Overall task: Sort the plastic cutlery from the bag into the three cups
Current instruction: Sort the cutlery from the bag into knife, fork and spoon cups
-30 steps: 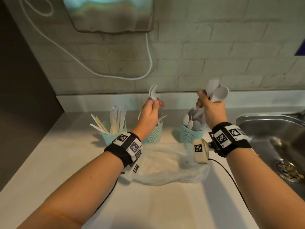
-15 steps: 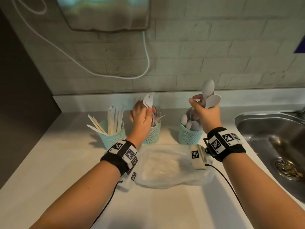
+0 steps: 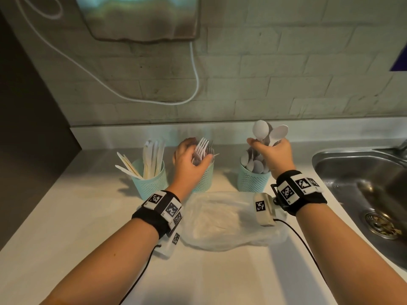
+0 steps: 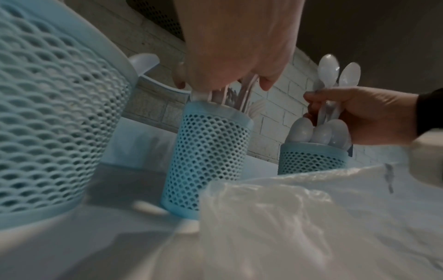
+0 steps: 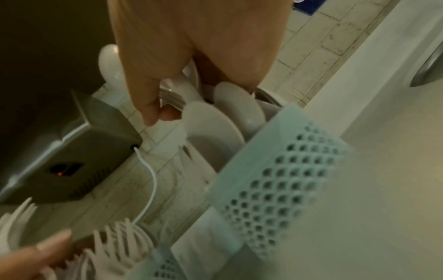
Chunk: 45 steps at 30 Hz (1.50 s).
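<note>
Three teal mesh cups stand in a row at the back of the counter. The left cup [image 3: 152,181] holds knives, the middle cup [image 3: 206,181] forks, the right cup [image 3: 253,180] spoons. My left hand [image 3: 190,161] is at the mouth of the middle cup, fingers curled round a bunch of white forks [image 3: 202,146] whose handles are down inside it. My right hand [image 3: 273,154] grips a few white spoons [image 3: 261,129], bowls up, just above the right cup [image 4: 311,159]. The clear plastic bag [image 3: 224,221] lies flat in front of the cups and looks empty.
A steel sink [image 3: 363,179] is sunk into the counter at the right. A hand dryer [image 3: 141,16] hangs on the brick wall above, with a white cable [image 3: 196,80] looping below it. Bare counter lies at the front and left.
My left hand has come down from above the middle cup and sunk the forks into it. My right hand, still holding the spoons, has dropped slightly toward the right cup.
</note>
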{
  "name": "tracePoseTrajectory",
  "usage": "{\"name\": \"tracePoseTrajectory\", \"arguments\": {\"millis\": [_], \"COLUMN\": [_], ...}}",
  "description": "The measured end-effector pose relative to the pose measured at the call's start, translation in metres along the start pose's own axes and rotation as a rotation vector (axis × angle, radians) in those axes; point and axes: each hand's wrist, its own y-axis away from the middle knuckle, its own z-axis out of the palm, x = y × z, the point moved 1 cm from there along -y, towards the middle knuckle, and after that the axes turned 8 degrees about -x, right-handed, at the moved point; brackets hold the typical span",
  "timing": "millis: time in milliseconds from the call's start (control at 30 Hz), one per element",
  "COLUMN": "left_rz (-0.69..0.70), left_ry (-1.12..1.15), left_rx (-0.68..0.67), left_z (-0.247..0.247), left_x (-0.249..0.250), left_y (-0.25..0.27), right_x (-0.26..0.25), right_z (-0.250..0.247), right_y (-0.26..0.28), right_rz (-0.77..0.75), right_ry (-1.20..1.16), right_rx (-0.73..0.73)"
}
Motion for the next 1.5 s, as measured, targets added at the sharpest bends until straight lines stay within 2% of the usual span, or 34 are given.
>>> {"name": "tracePoseTrajectory", "arguments": {"millis": [133,233,333,433,533,733,767,900,967,1033,1100,1167,1200,1233,1267,1333,1400,1433,1500], "left_rz": [-0.024,-0.063,0.020,0.146,0.150,0.101,0.085,0.049,0.028,0.003,0.024,0.151,0.216,0.261,0.271,0.194,0.092,0.061,0.012], "left_ry": [-0.063,-0.014,-0.060,-0.198,-0.386,-0.482,-0.487,-0.528,-0.574,-0.603,-0.573,-0.503,-0.455,-0.403,-0.380,-0.489,-0.642,-0.684,-0.729], "left_rx": [0.048,0.018,0.010,-0.022,-0.106,-0.152,-0.164,-0.226,-0.271,-0.288,-0.225,-0.097,-0.077,-0.122,-0.232,-0.538,-0.780,-0.852,-0.933], "left_z": [-0.001,-0.003,-0.006,-0.006,-0.001,-0.002,-0.002,-0.004,-0.003,-0.003,-0.005,-0.009,-0.010,-0.011,-0.011,-0.005,0.001,0.004,0.007], "left_x": [0.000,0.000,0.004,0.006,0.004,0.008,0.009,0.014,0.014,0.014,0.020,0.032,0.040,0.048,0.054,0.059,0.054,0.049,0.036], "left_y": [-0.007,-0.006,-0.005,-0.010,-0.009,-0.007,-0.007,-0.006,-0.006,-0.006,-0.002,0.004,0.009,0.015,0.021,0.038,0.056,0.066,0.081], "right_x": [0.007,0.005,-0.002,0.006,0.018,-0.006,-0.009,0.003,0.010,0.009,-0.001,-0.018,-0.028,-0.038,-0.047,-0.059,-0.062,-0.060,-0.049], "right_z": [0.001,-0.001,-0.002,0.000,-0.001,0.000,0.002,0.008,0.010,0.011,0.012,0.013,0.013,0.014,0.014,0.013,0.011,0.010,0.006], "right_y": [0.003,0.001,0.000,-0.004,-0.006,-0.001,-0.003,-0.005,-0.002,0.000,0.002,0.007,0.010,0.014,0.018,0.028,0.040,0.048,0.064], "right_rz": [0.021,-0.068,-0.182,-0.132,-0.076,-0.323,-0.315,-0.074,-0.064,-0.056,-0.036,-0.043,-0.052,-0.053,-0.045,-0.014,0.009,0.016,0.040], "right_ry": [0.000,0.020,0.147,0.251,0.346,0.445,0.525,0.935,1.047,1.042,0.949,0.825,0.762,0.714,0.685,0.668,0.685,0.732,0.974], "right_rx": [0.005,-0.007,0.004,-0.044,-0.056,-0.091,-0.125,-0.330,-0.331,-0.313,-0.294,-0.251,-0.231,-0.225,-0.230,-0.259,-0.290,-0.310,-0.324]}}
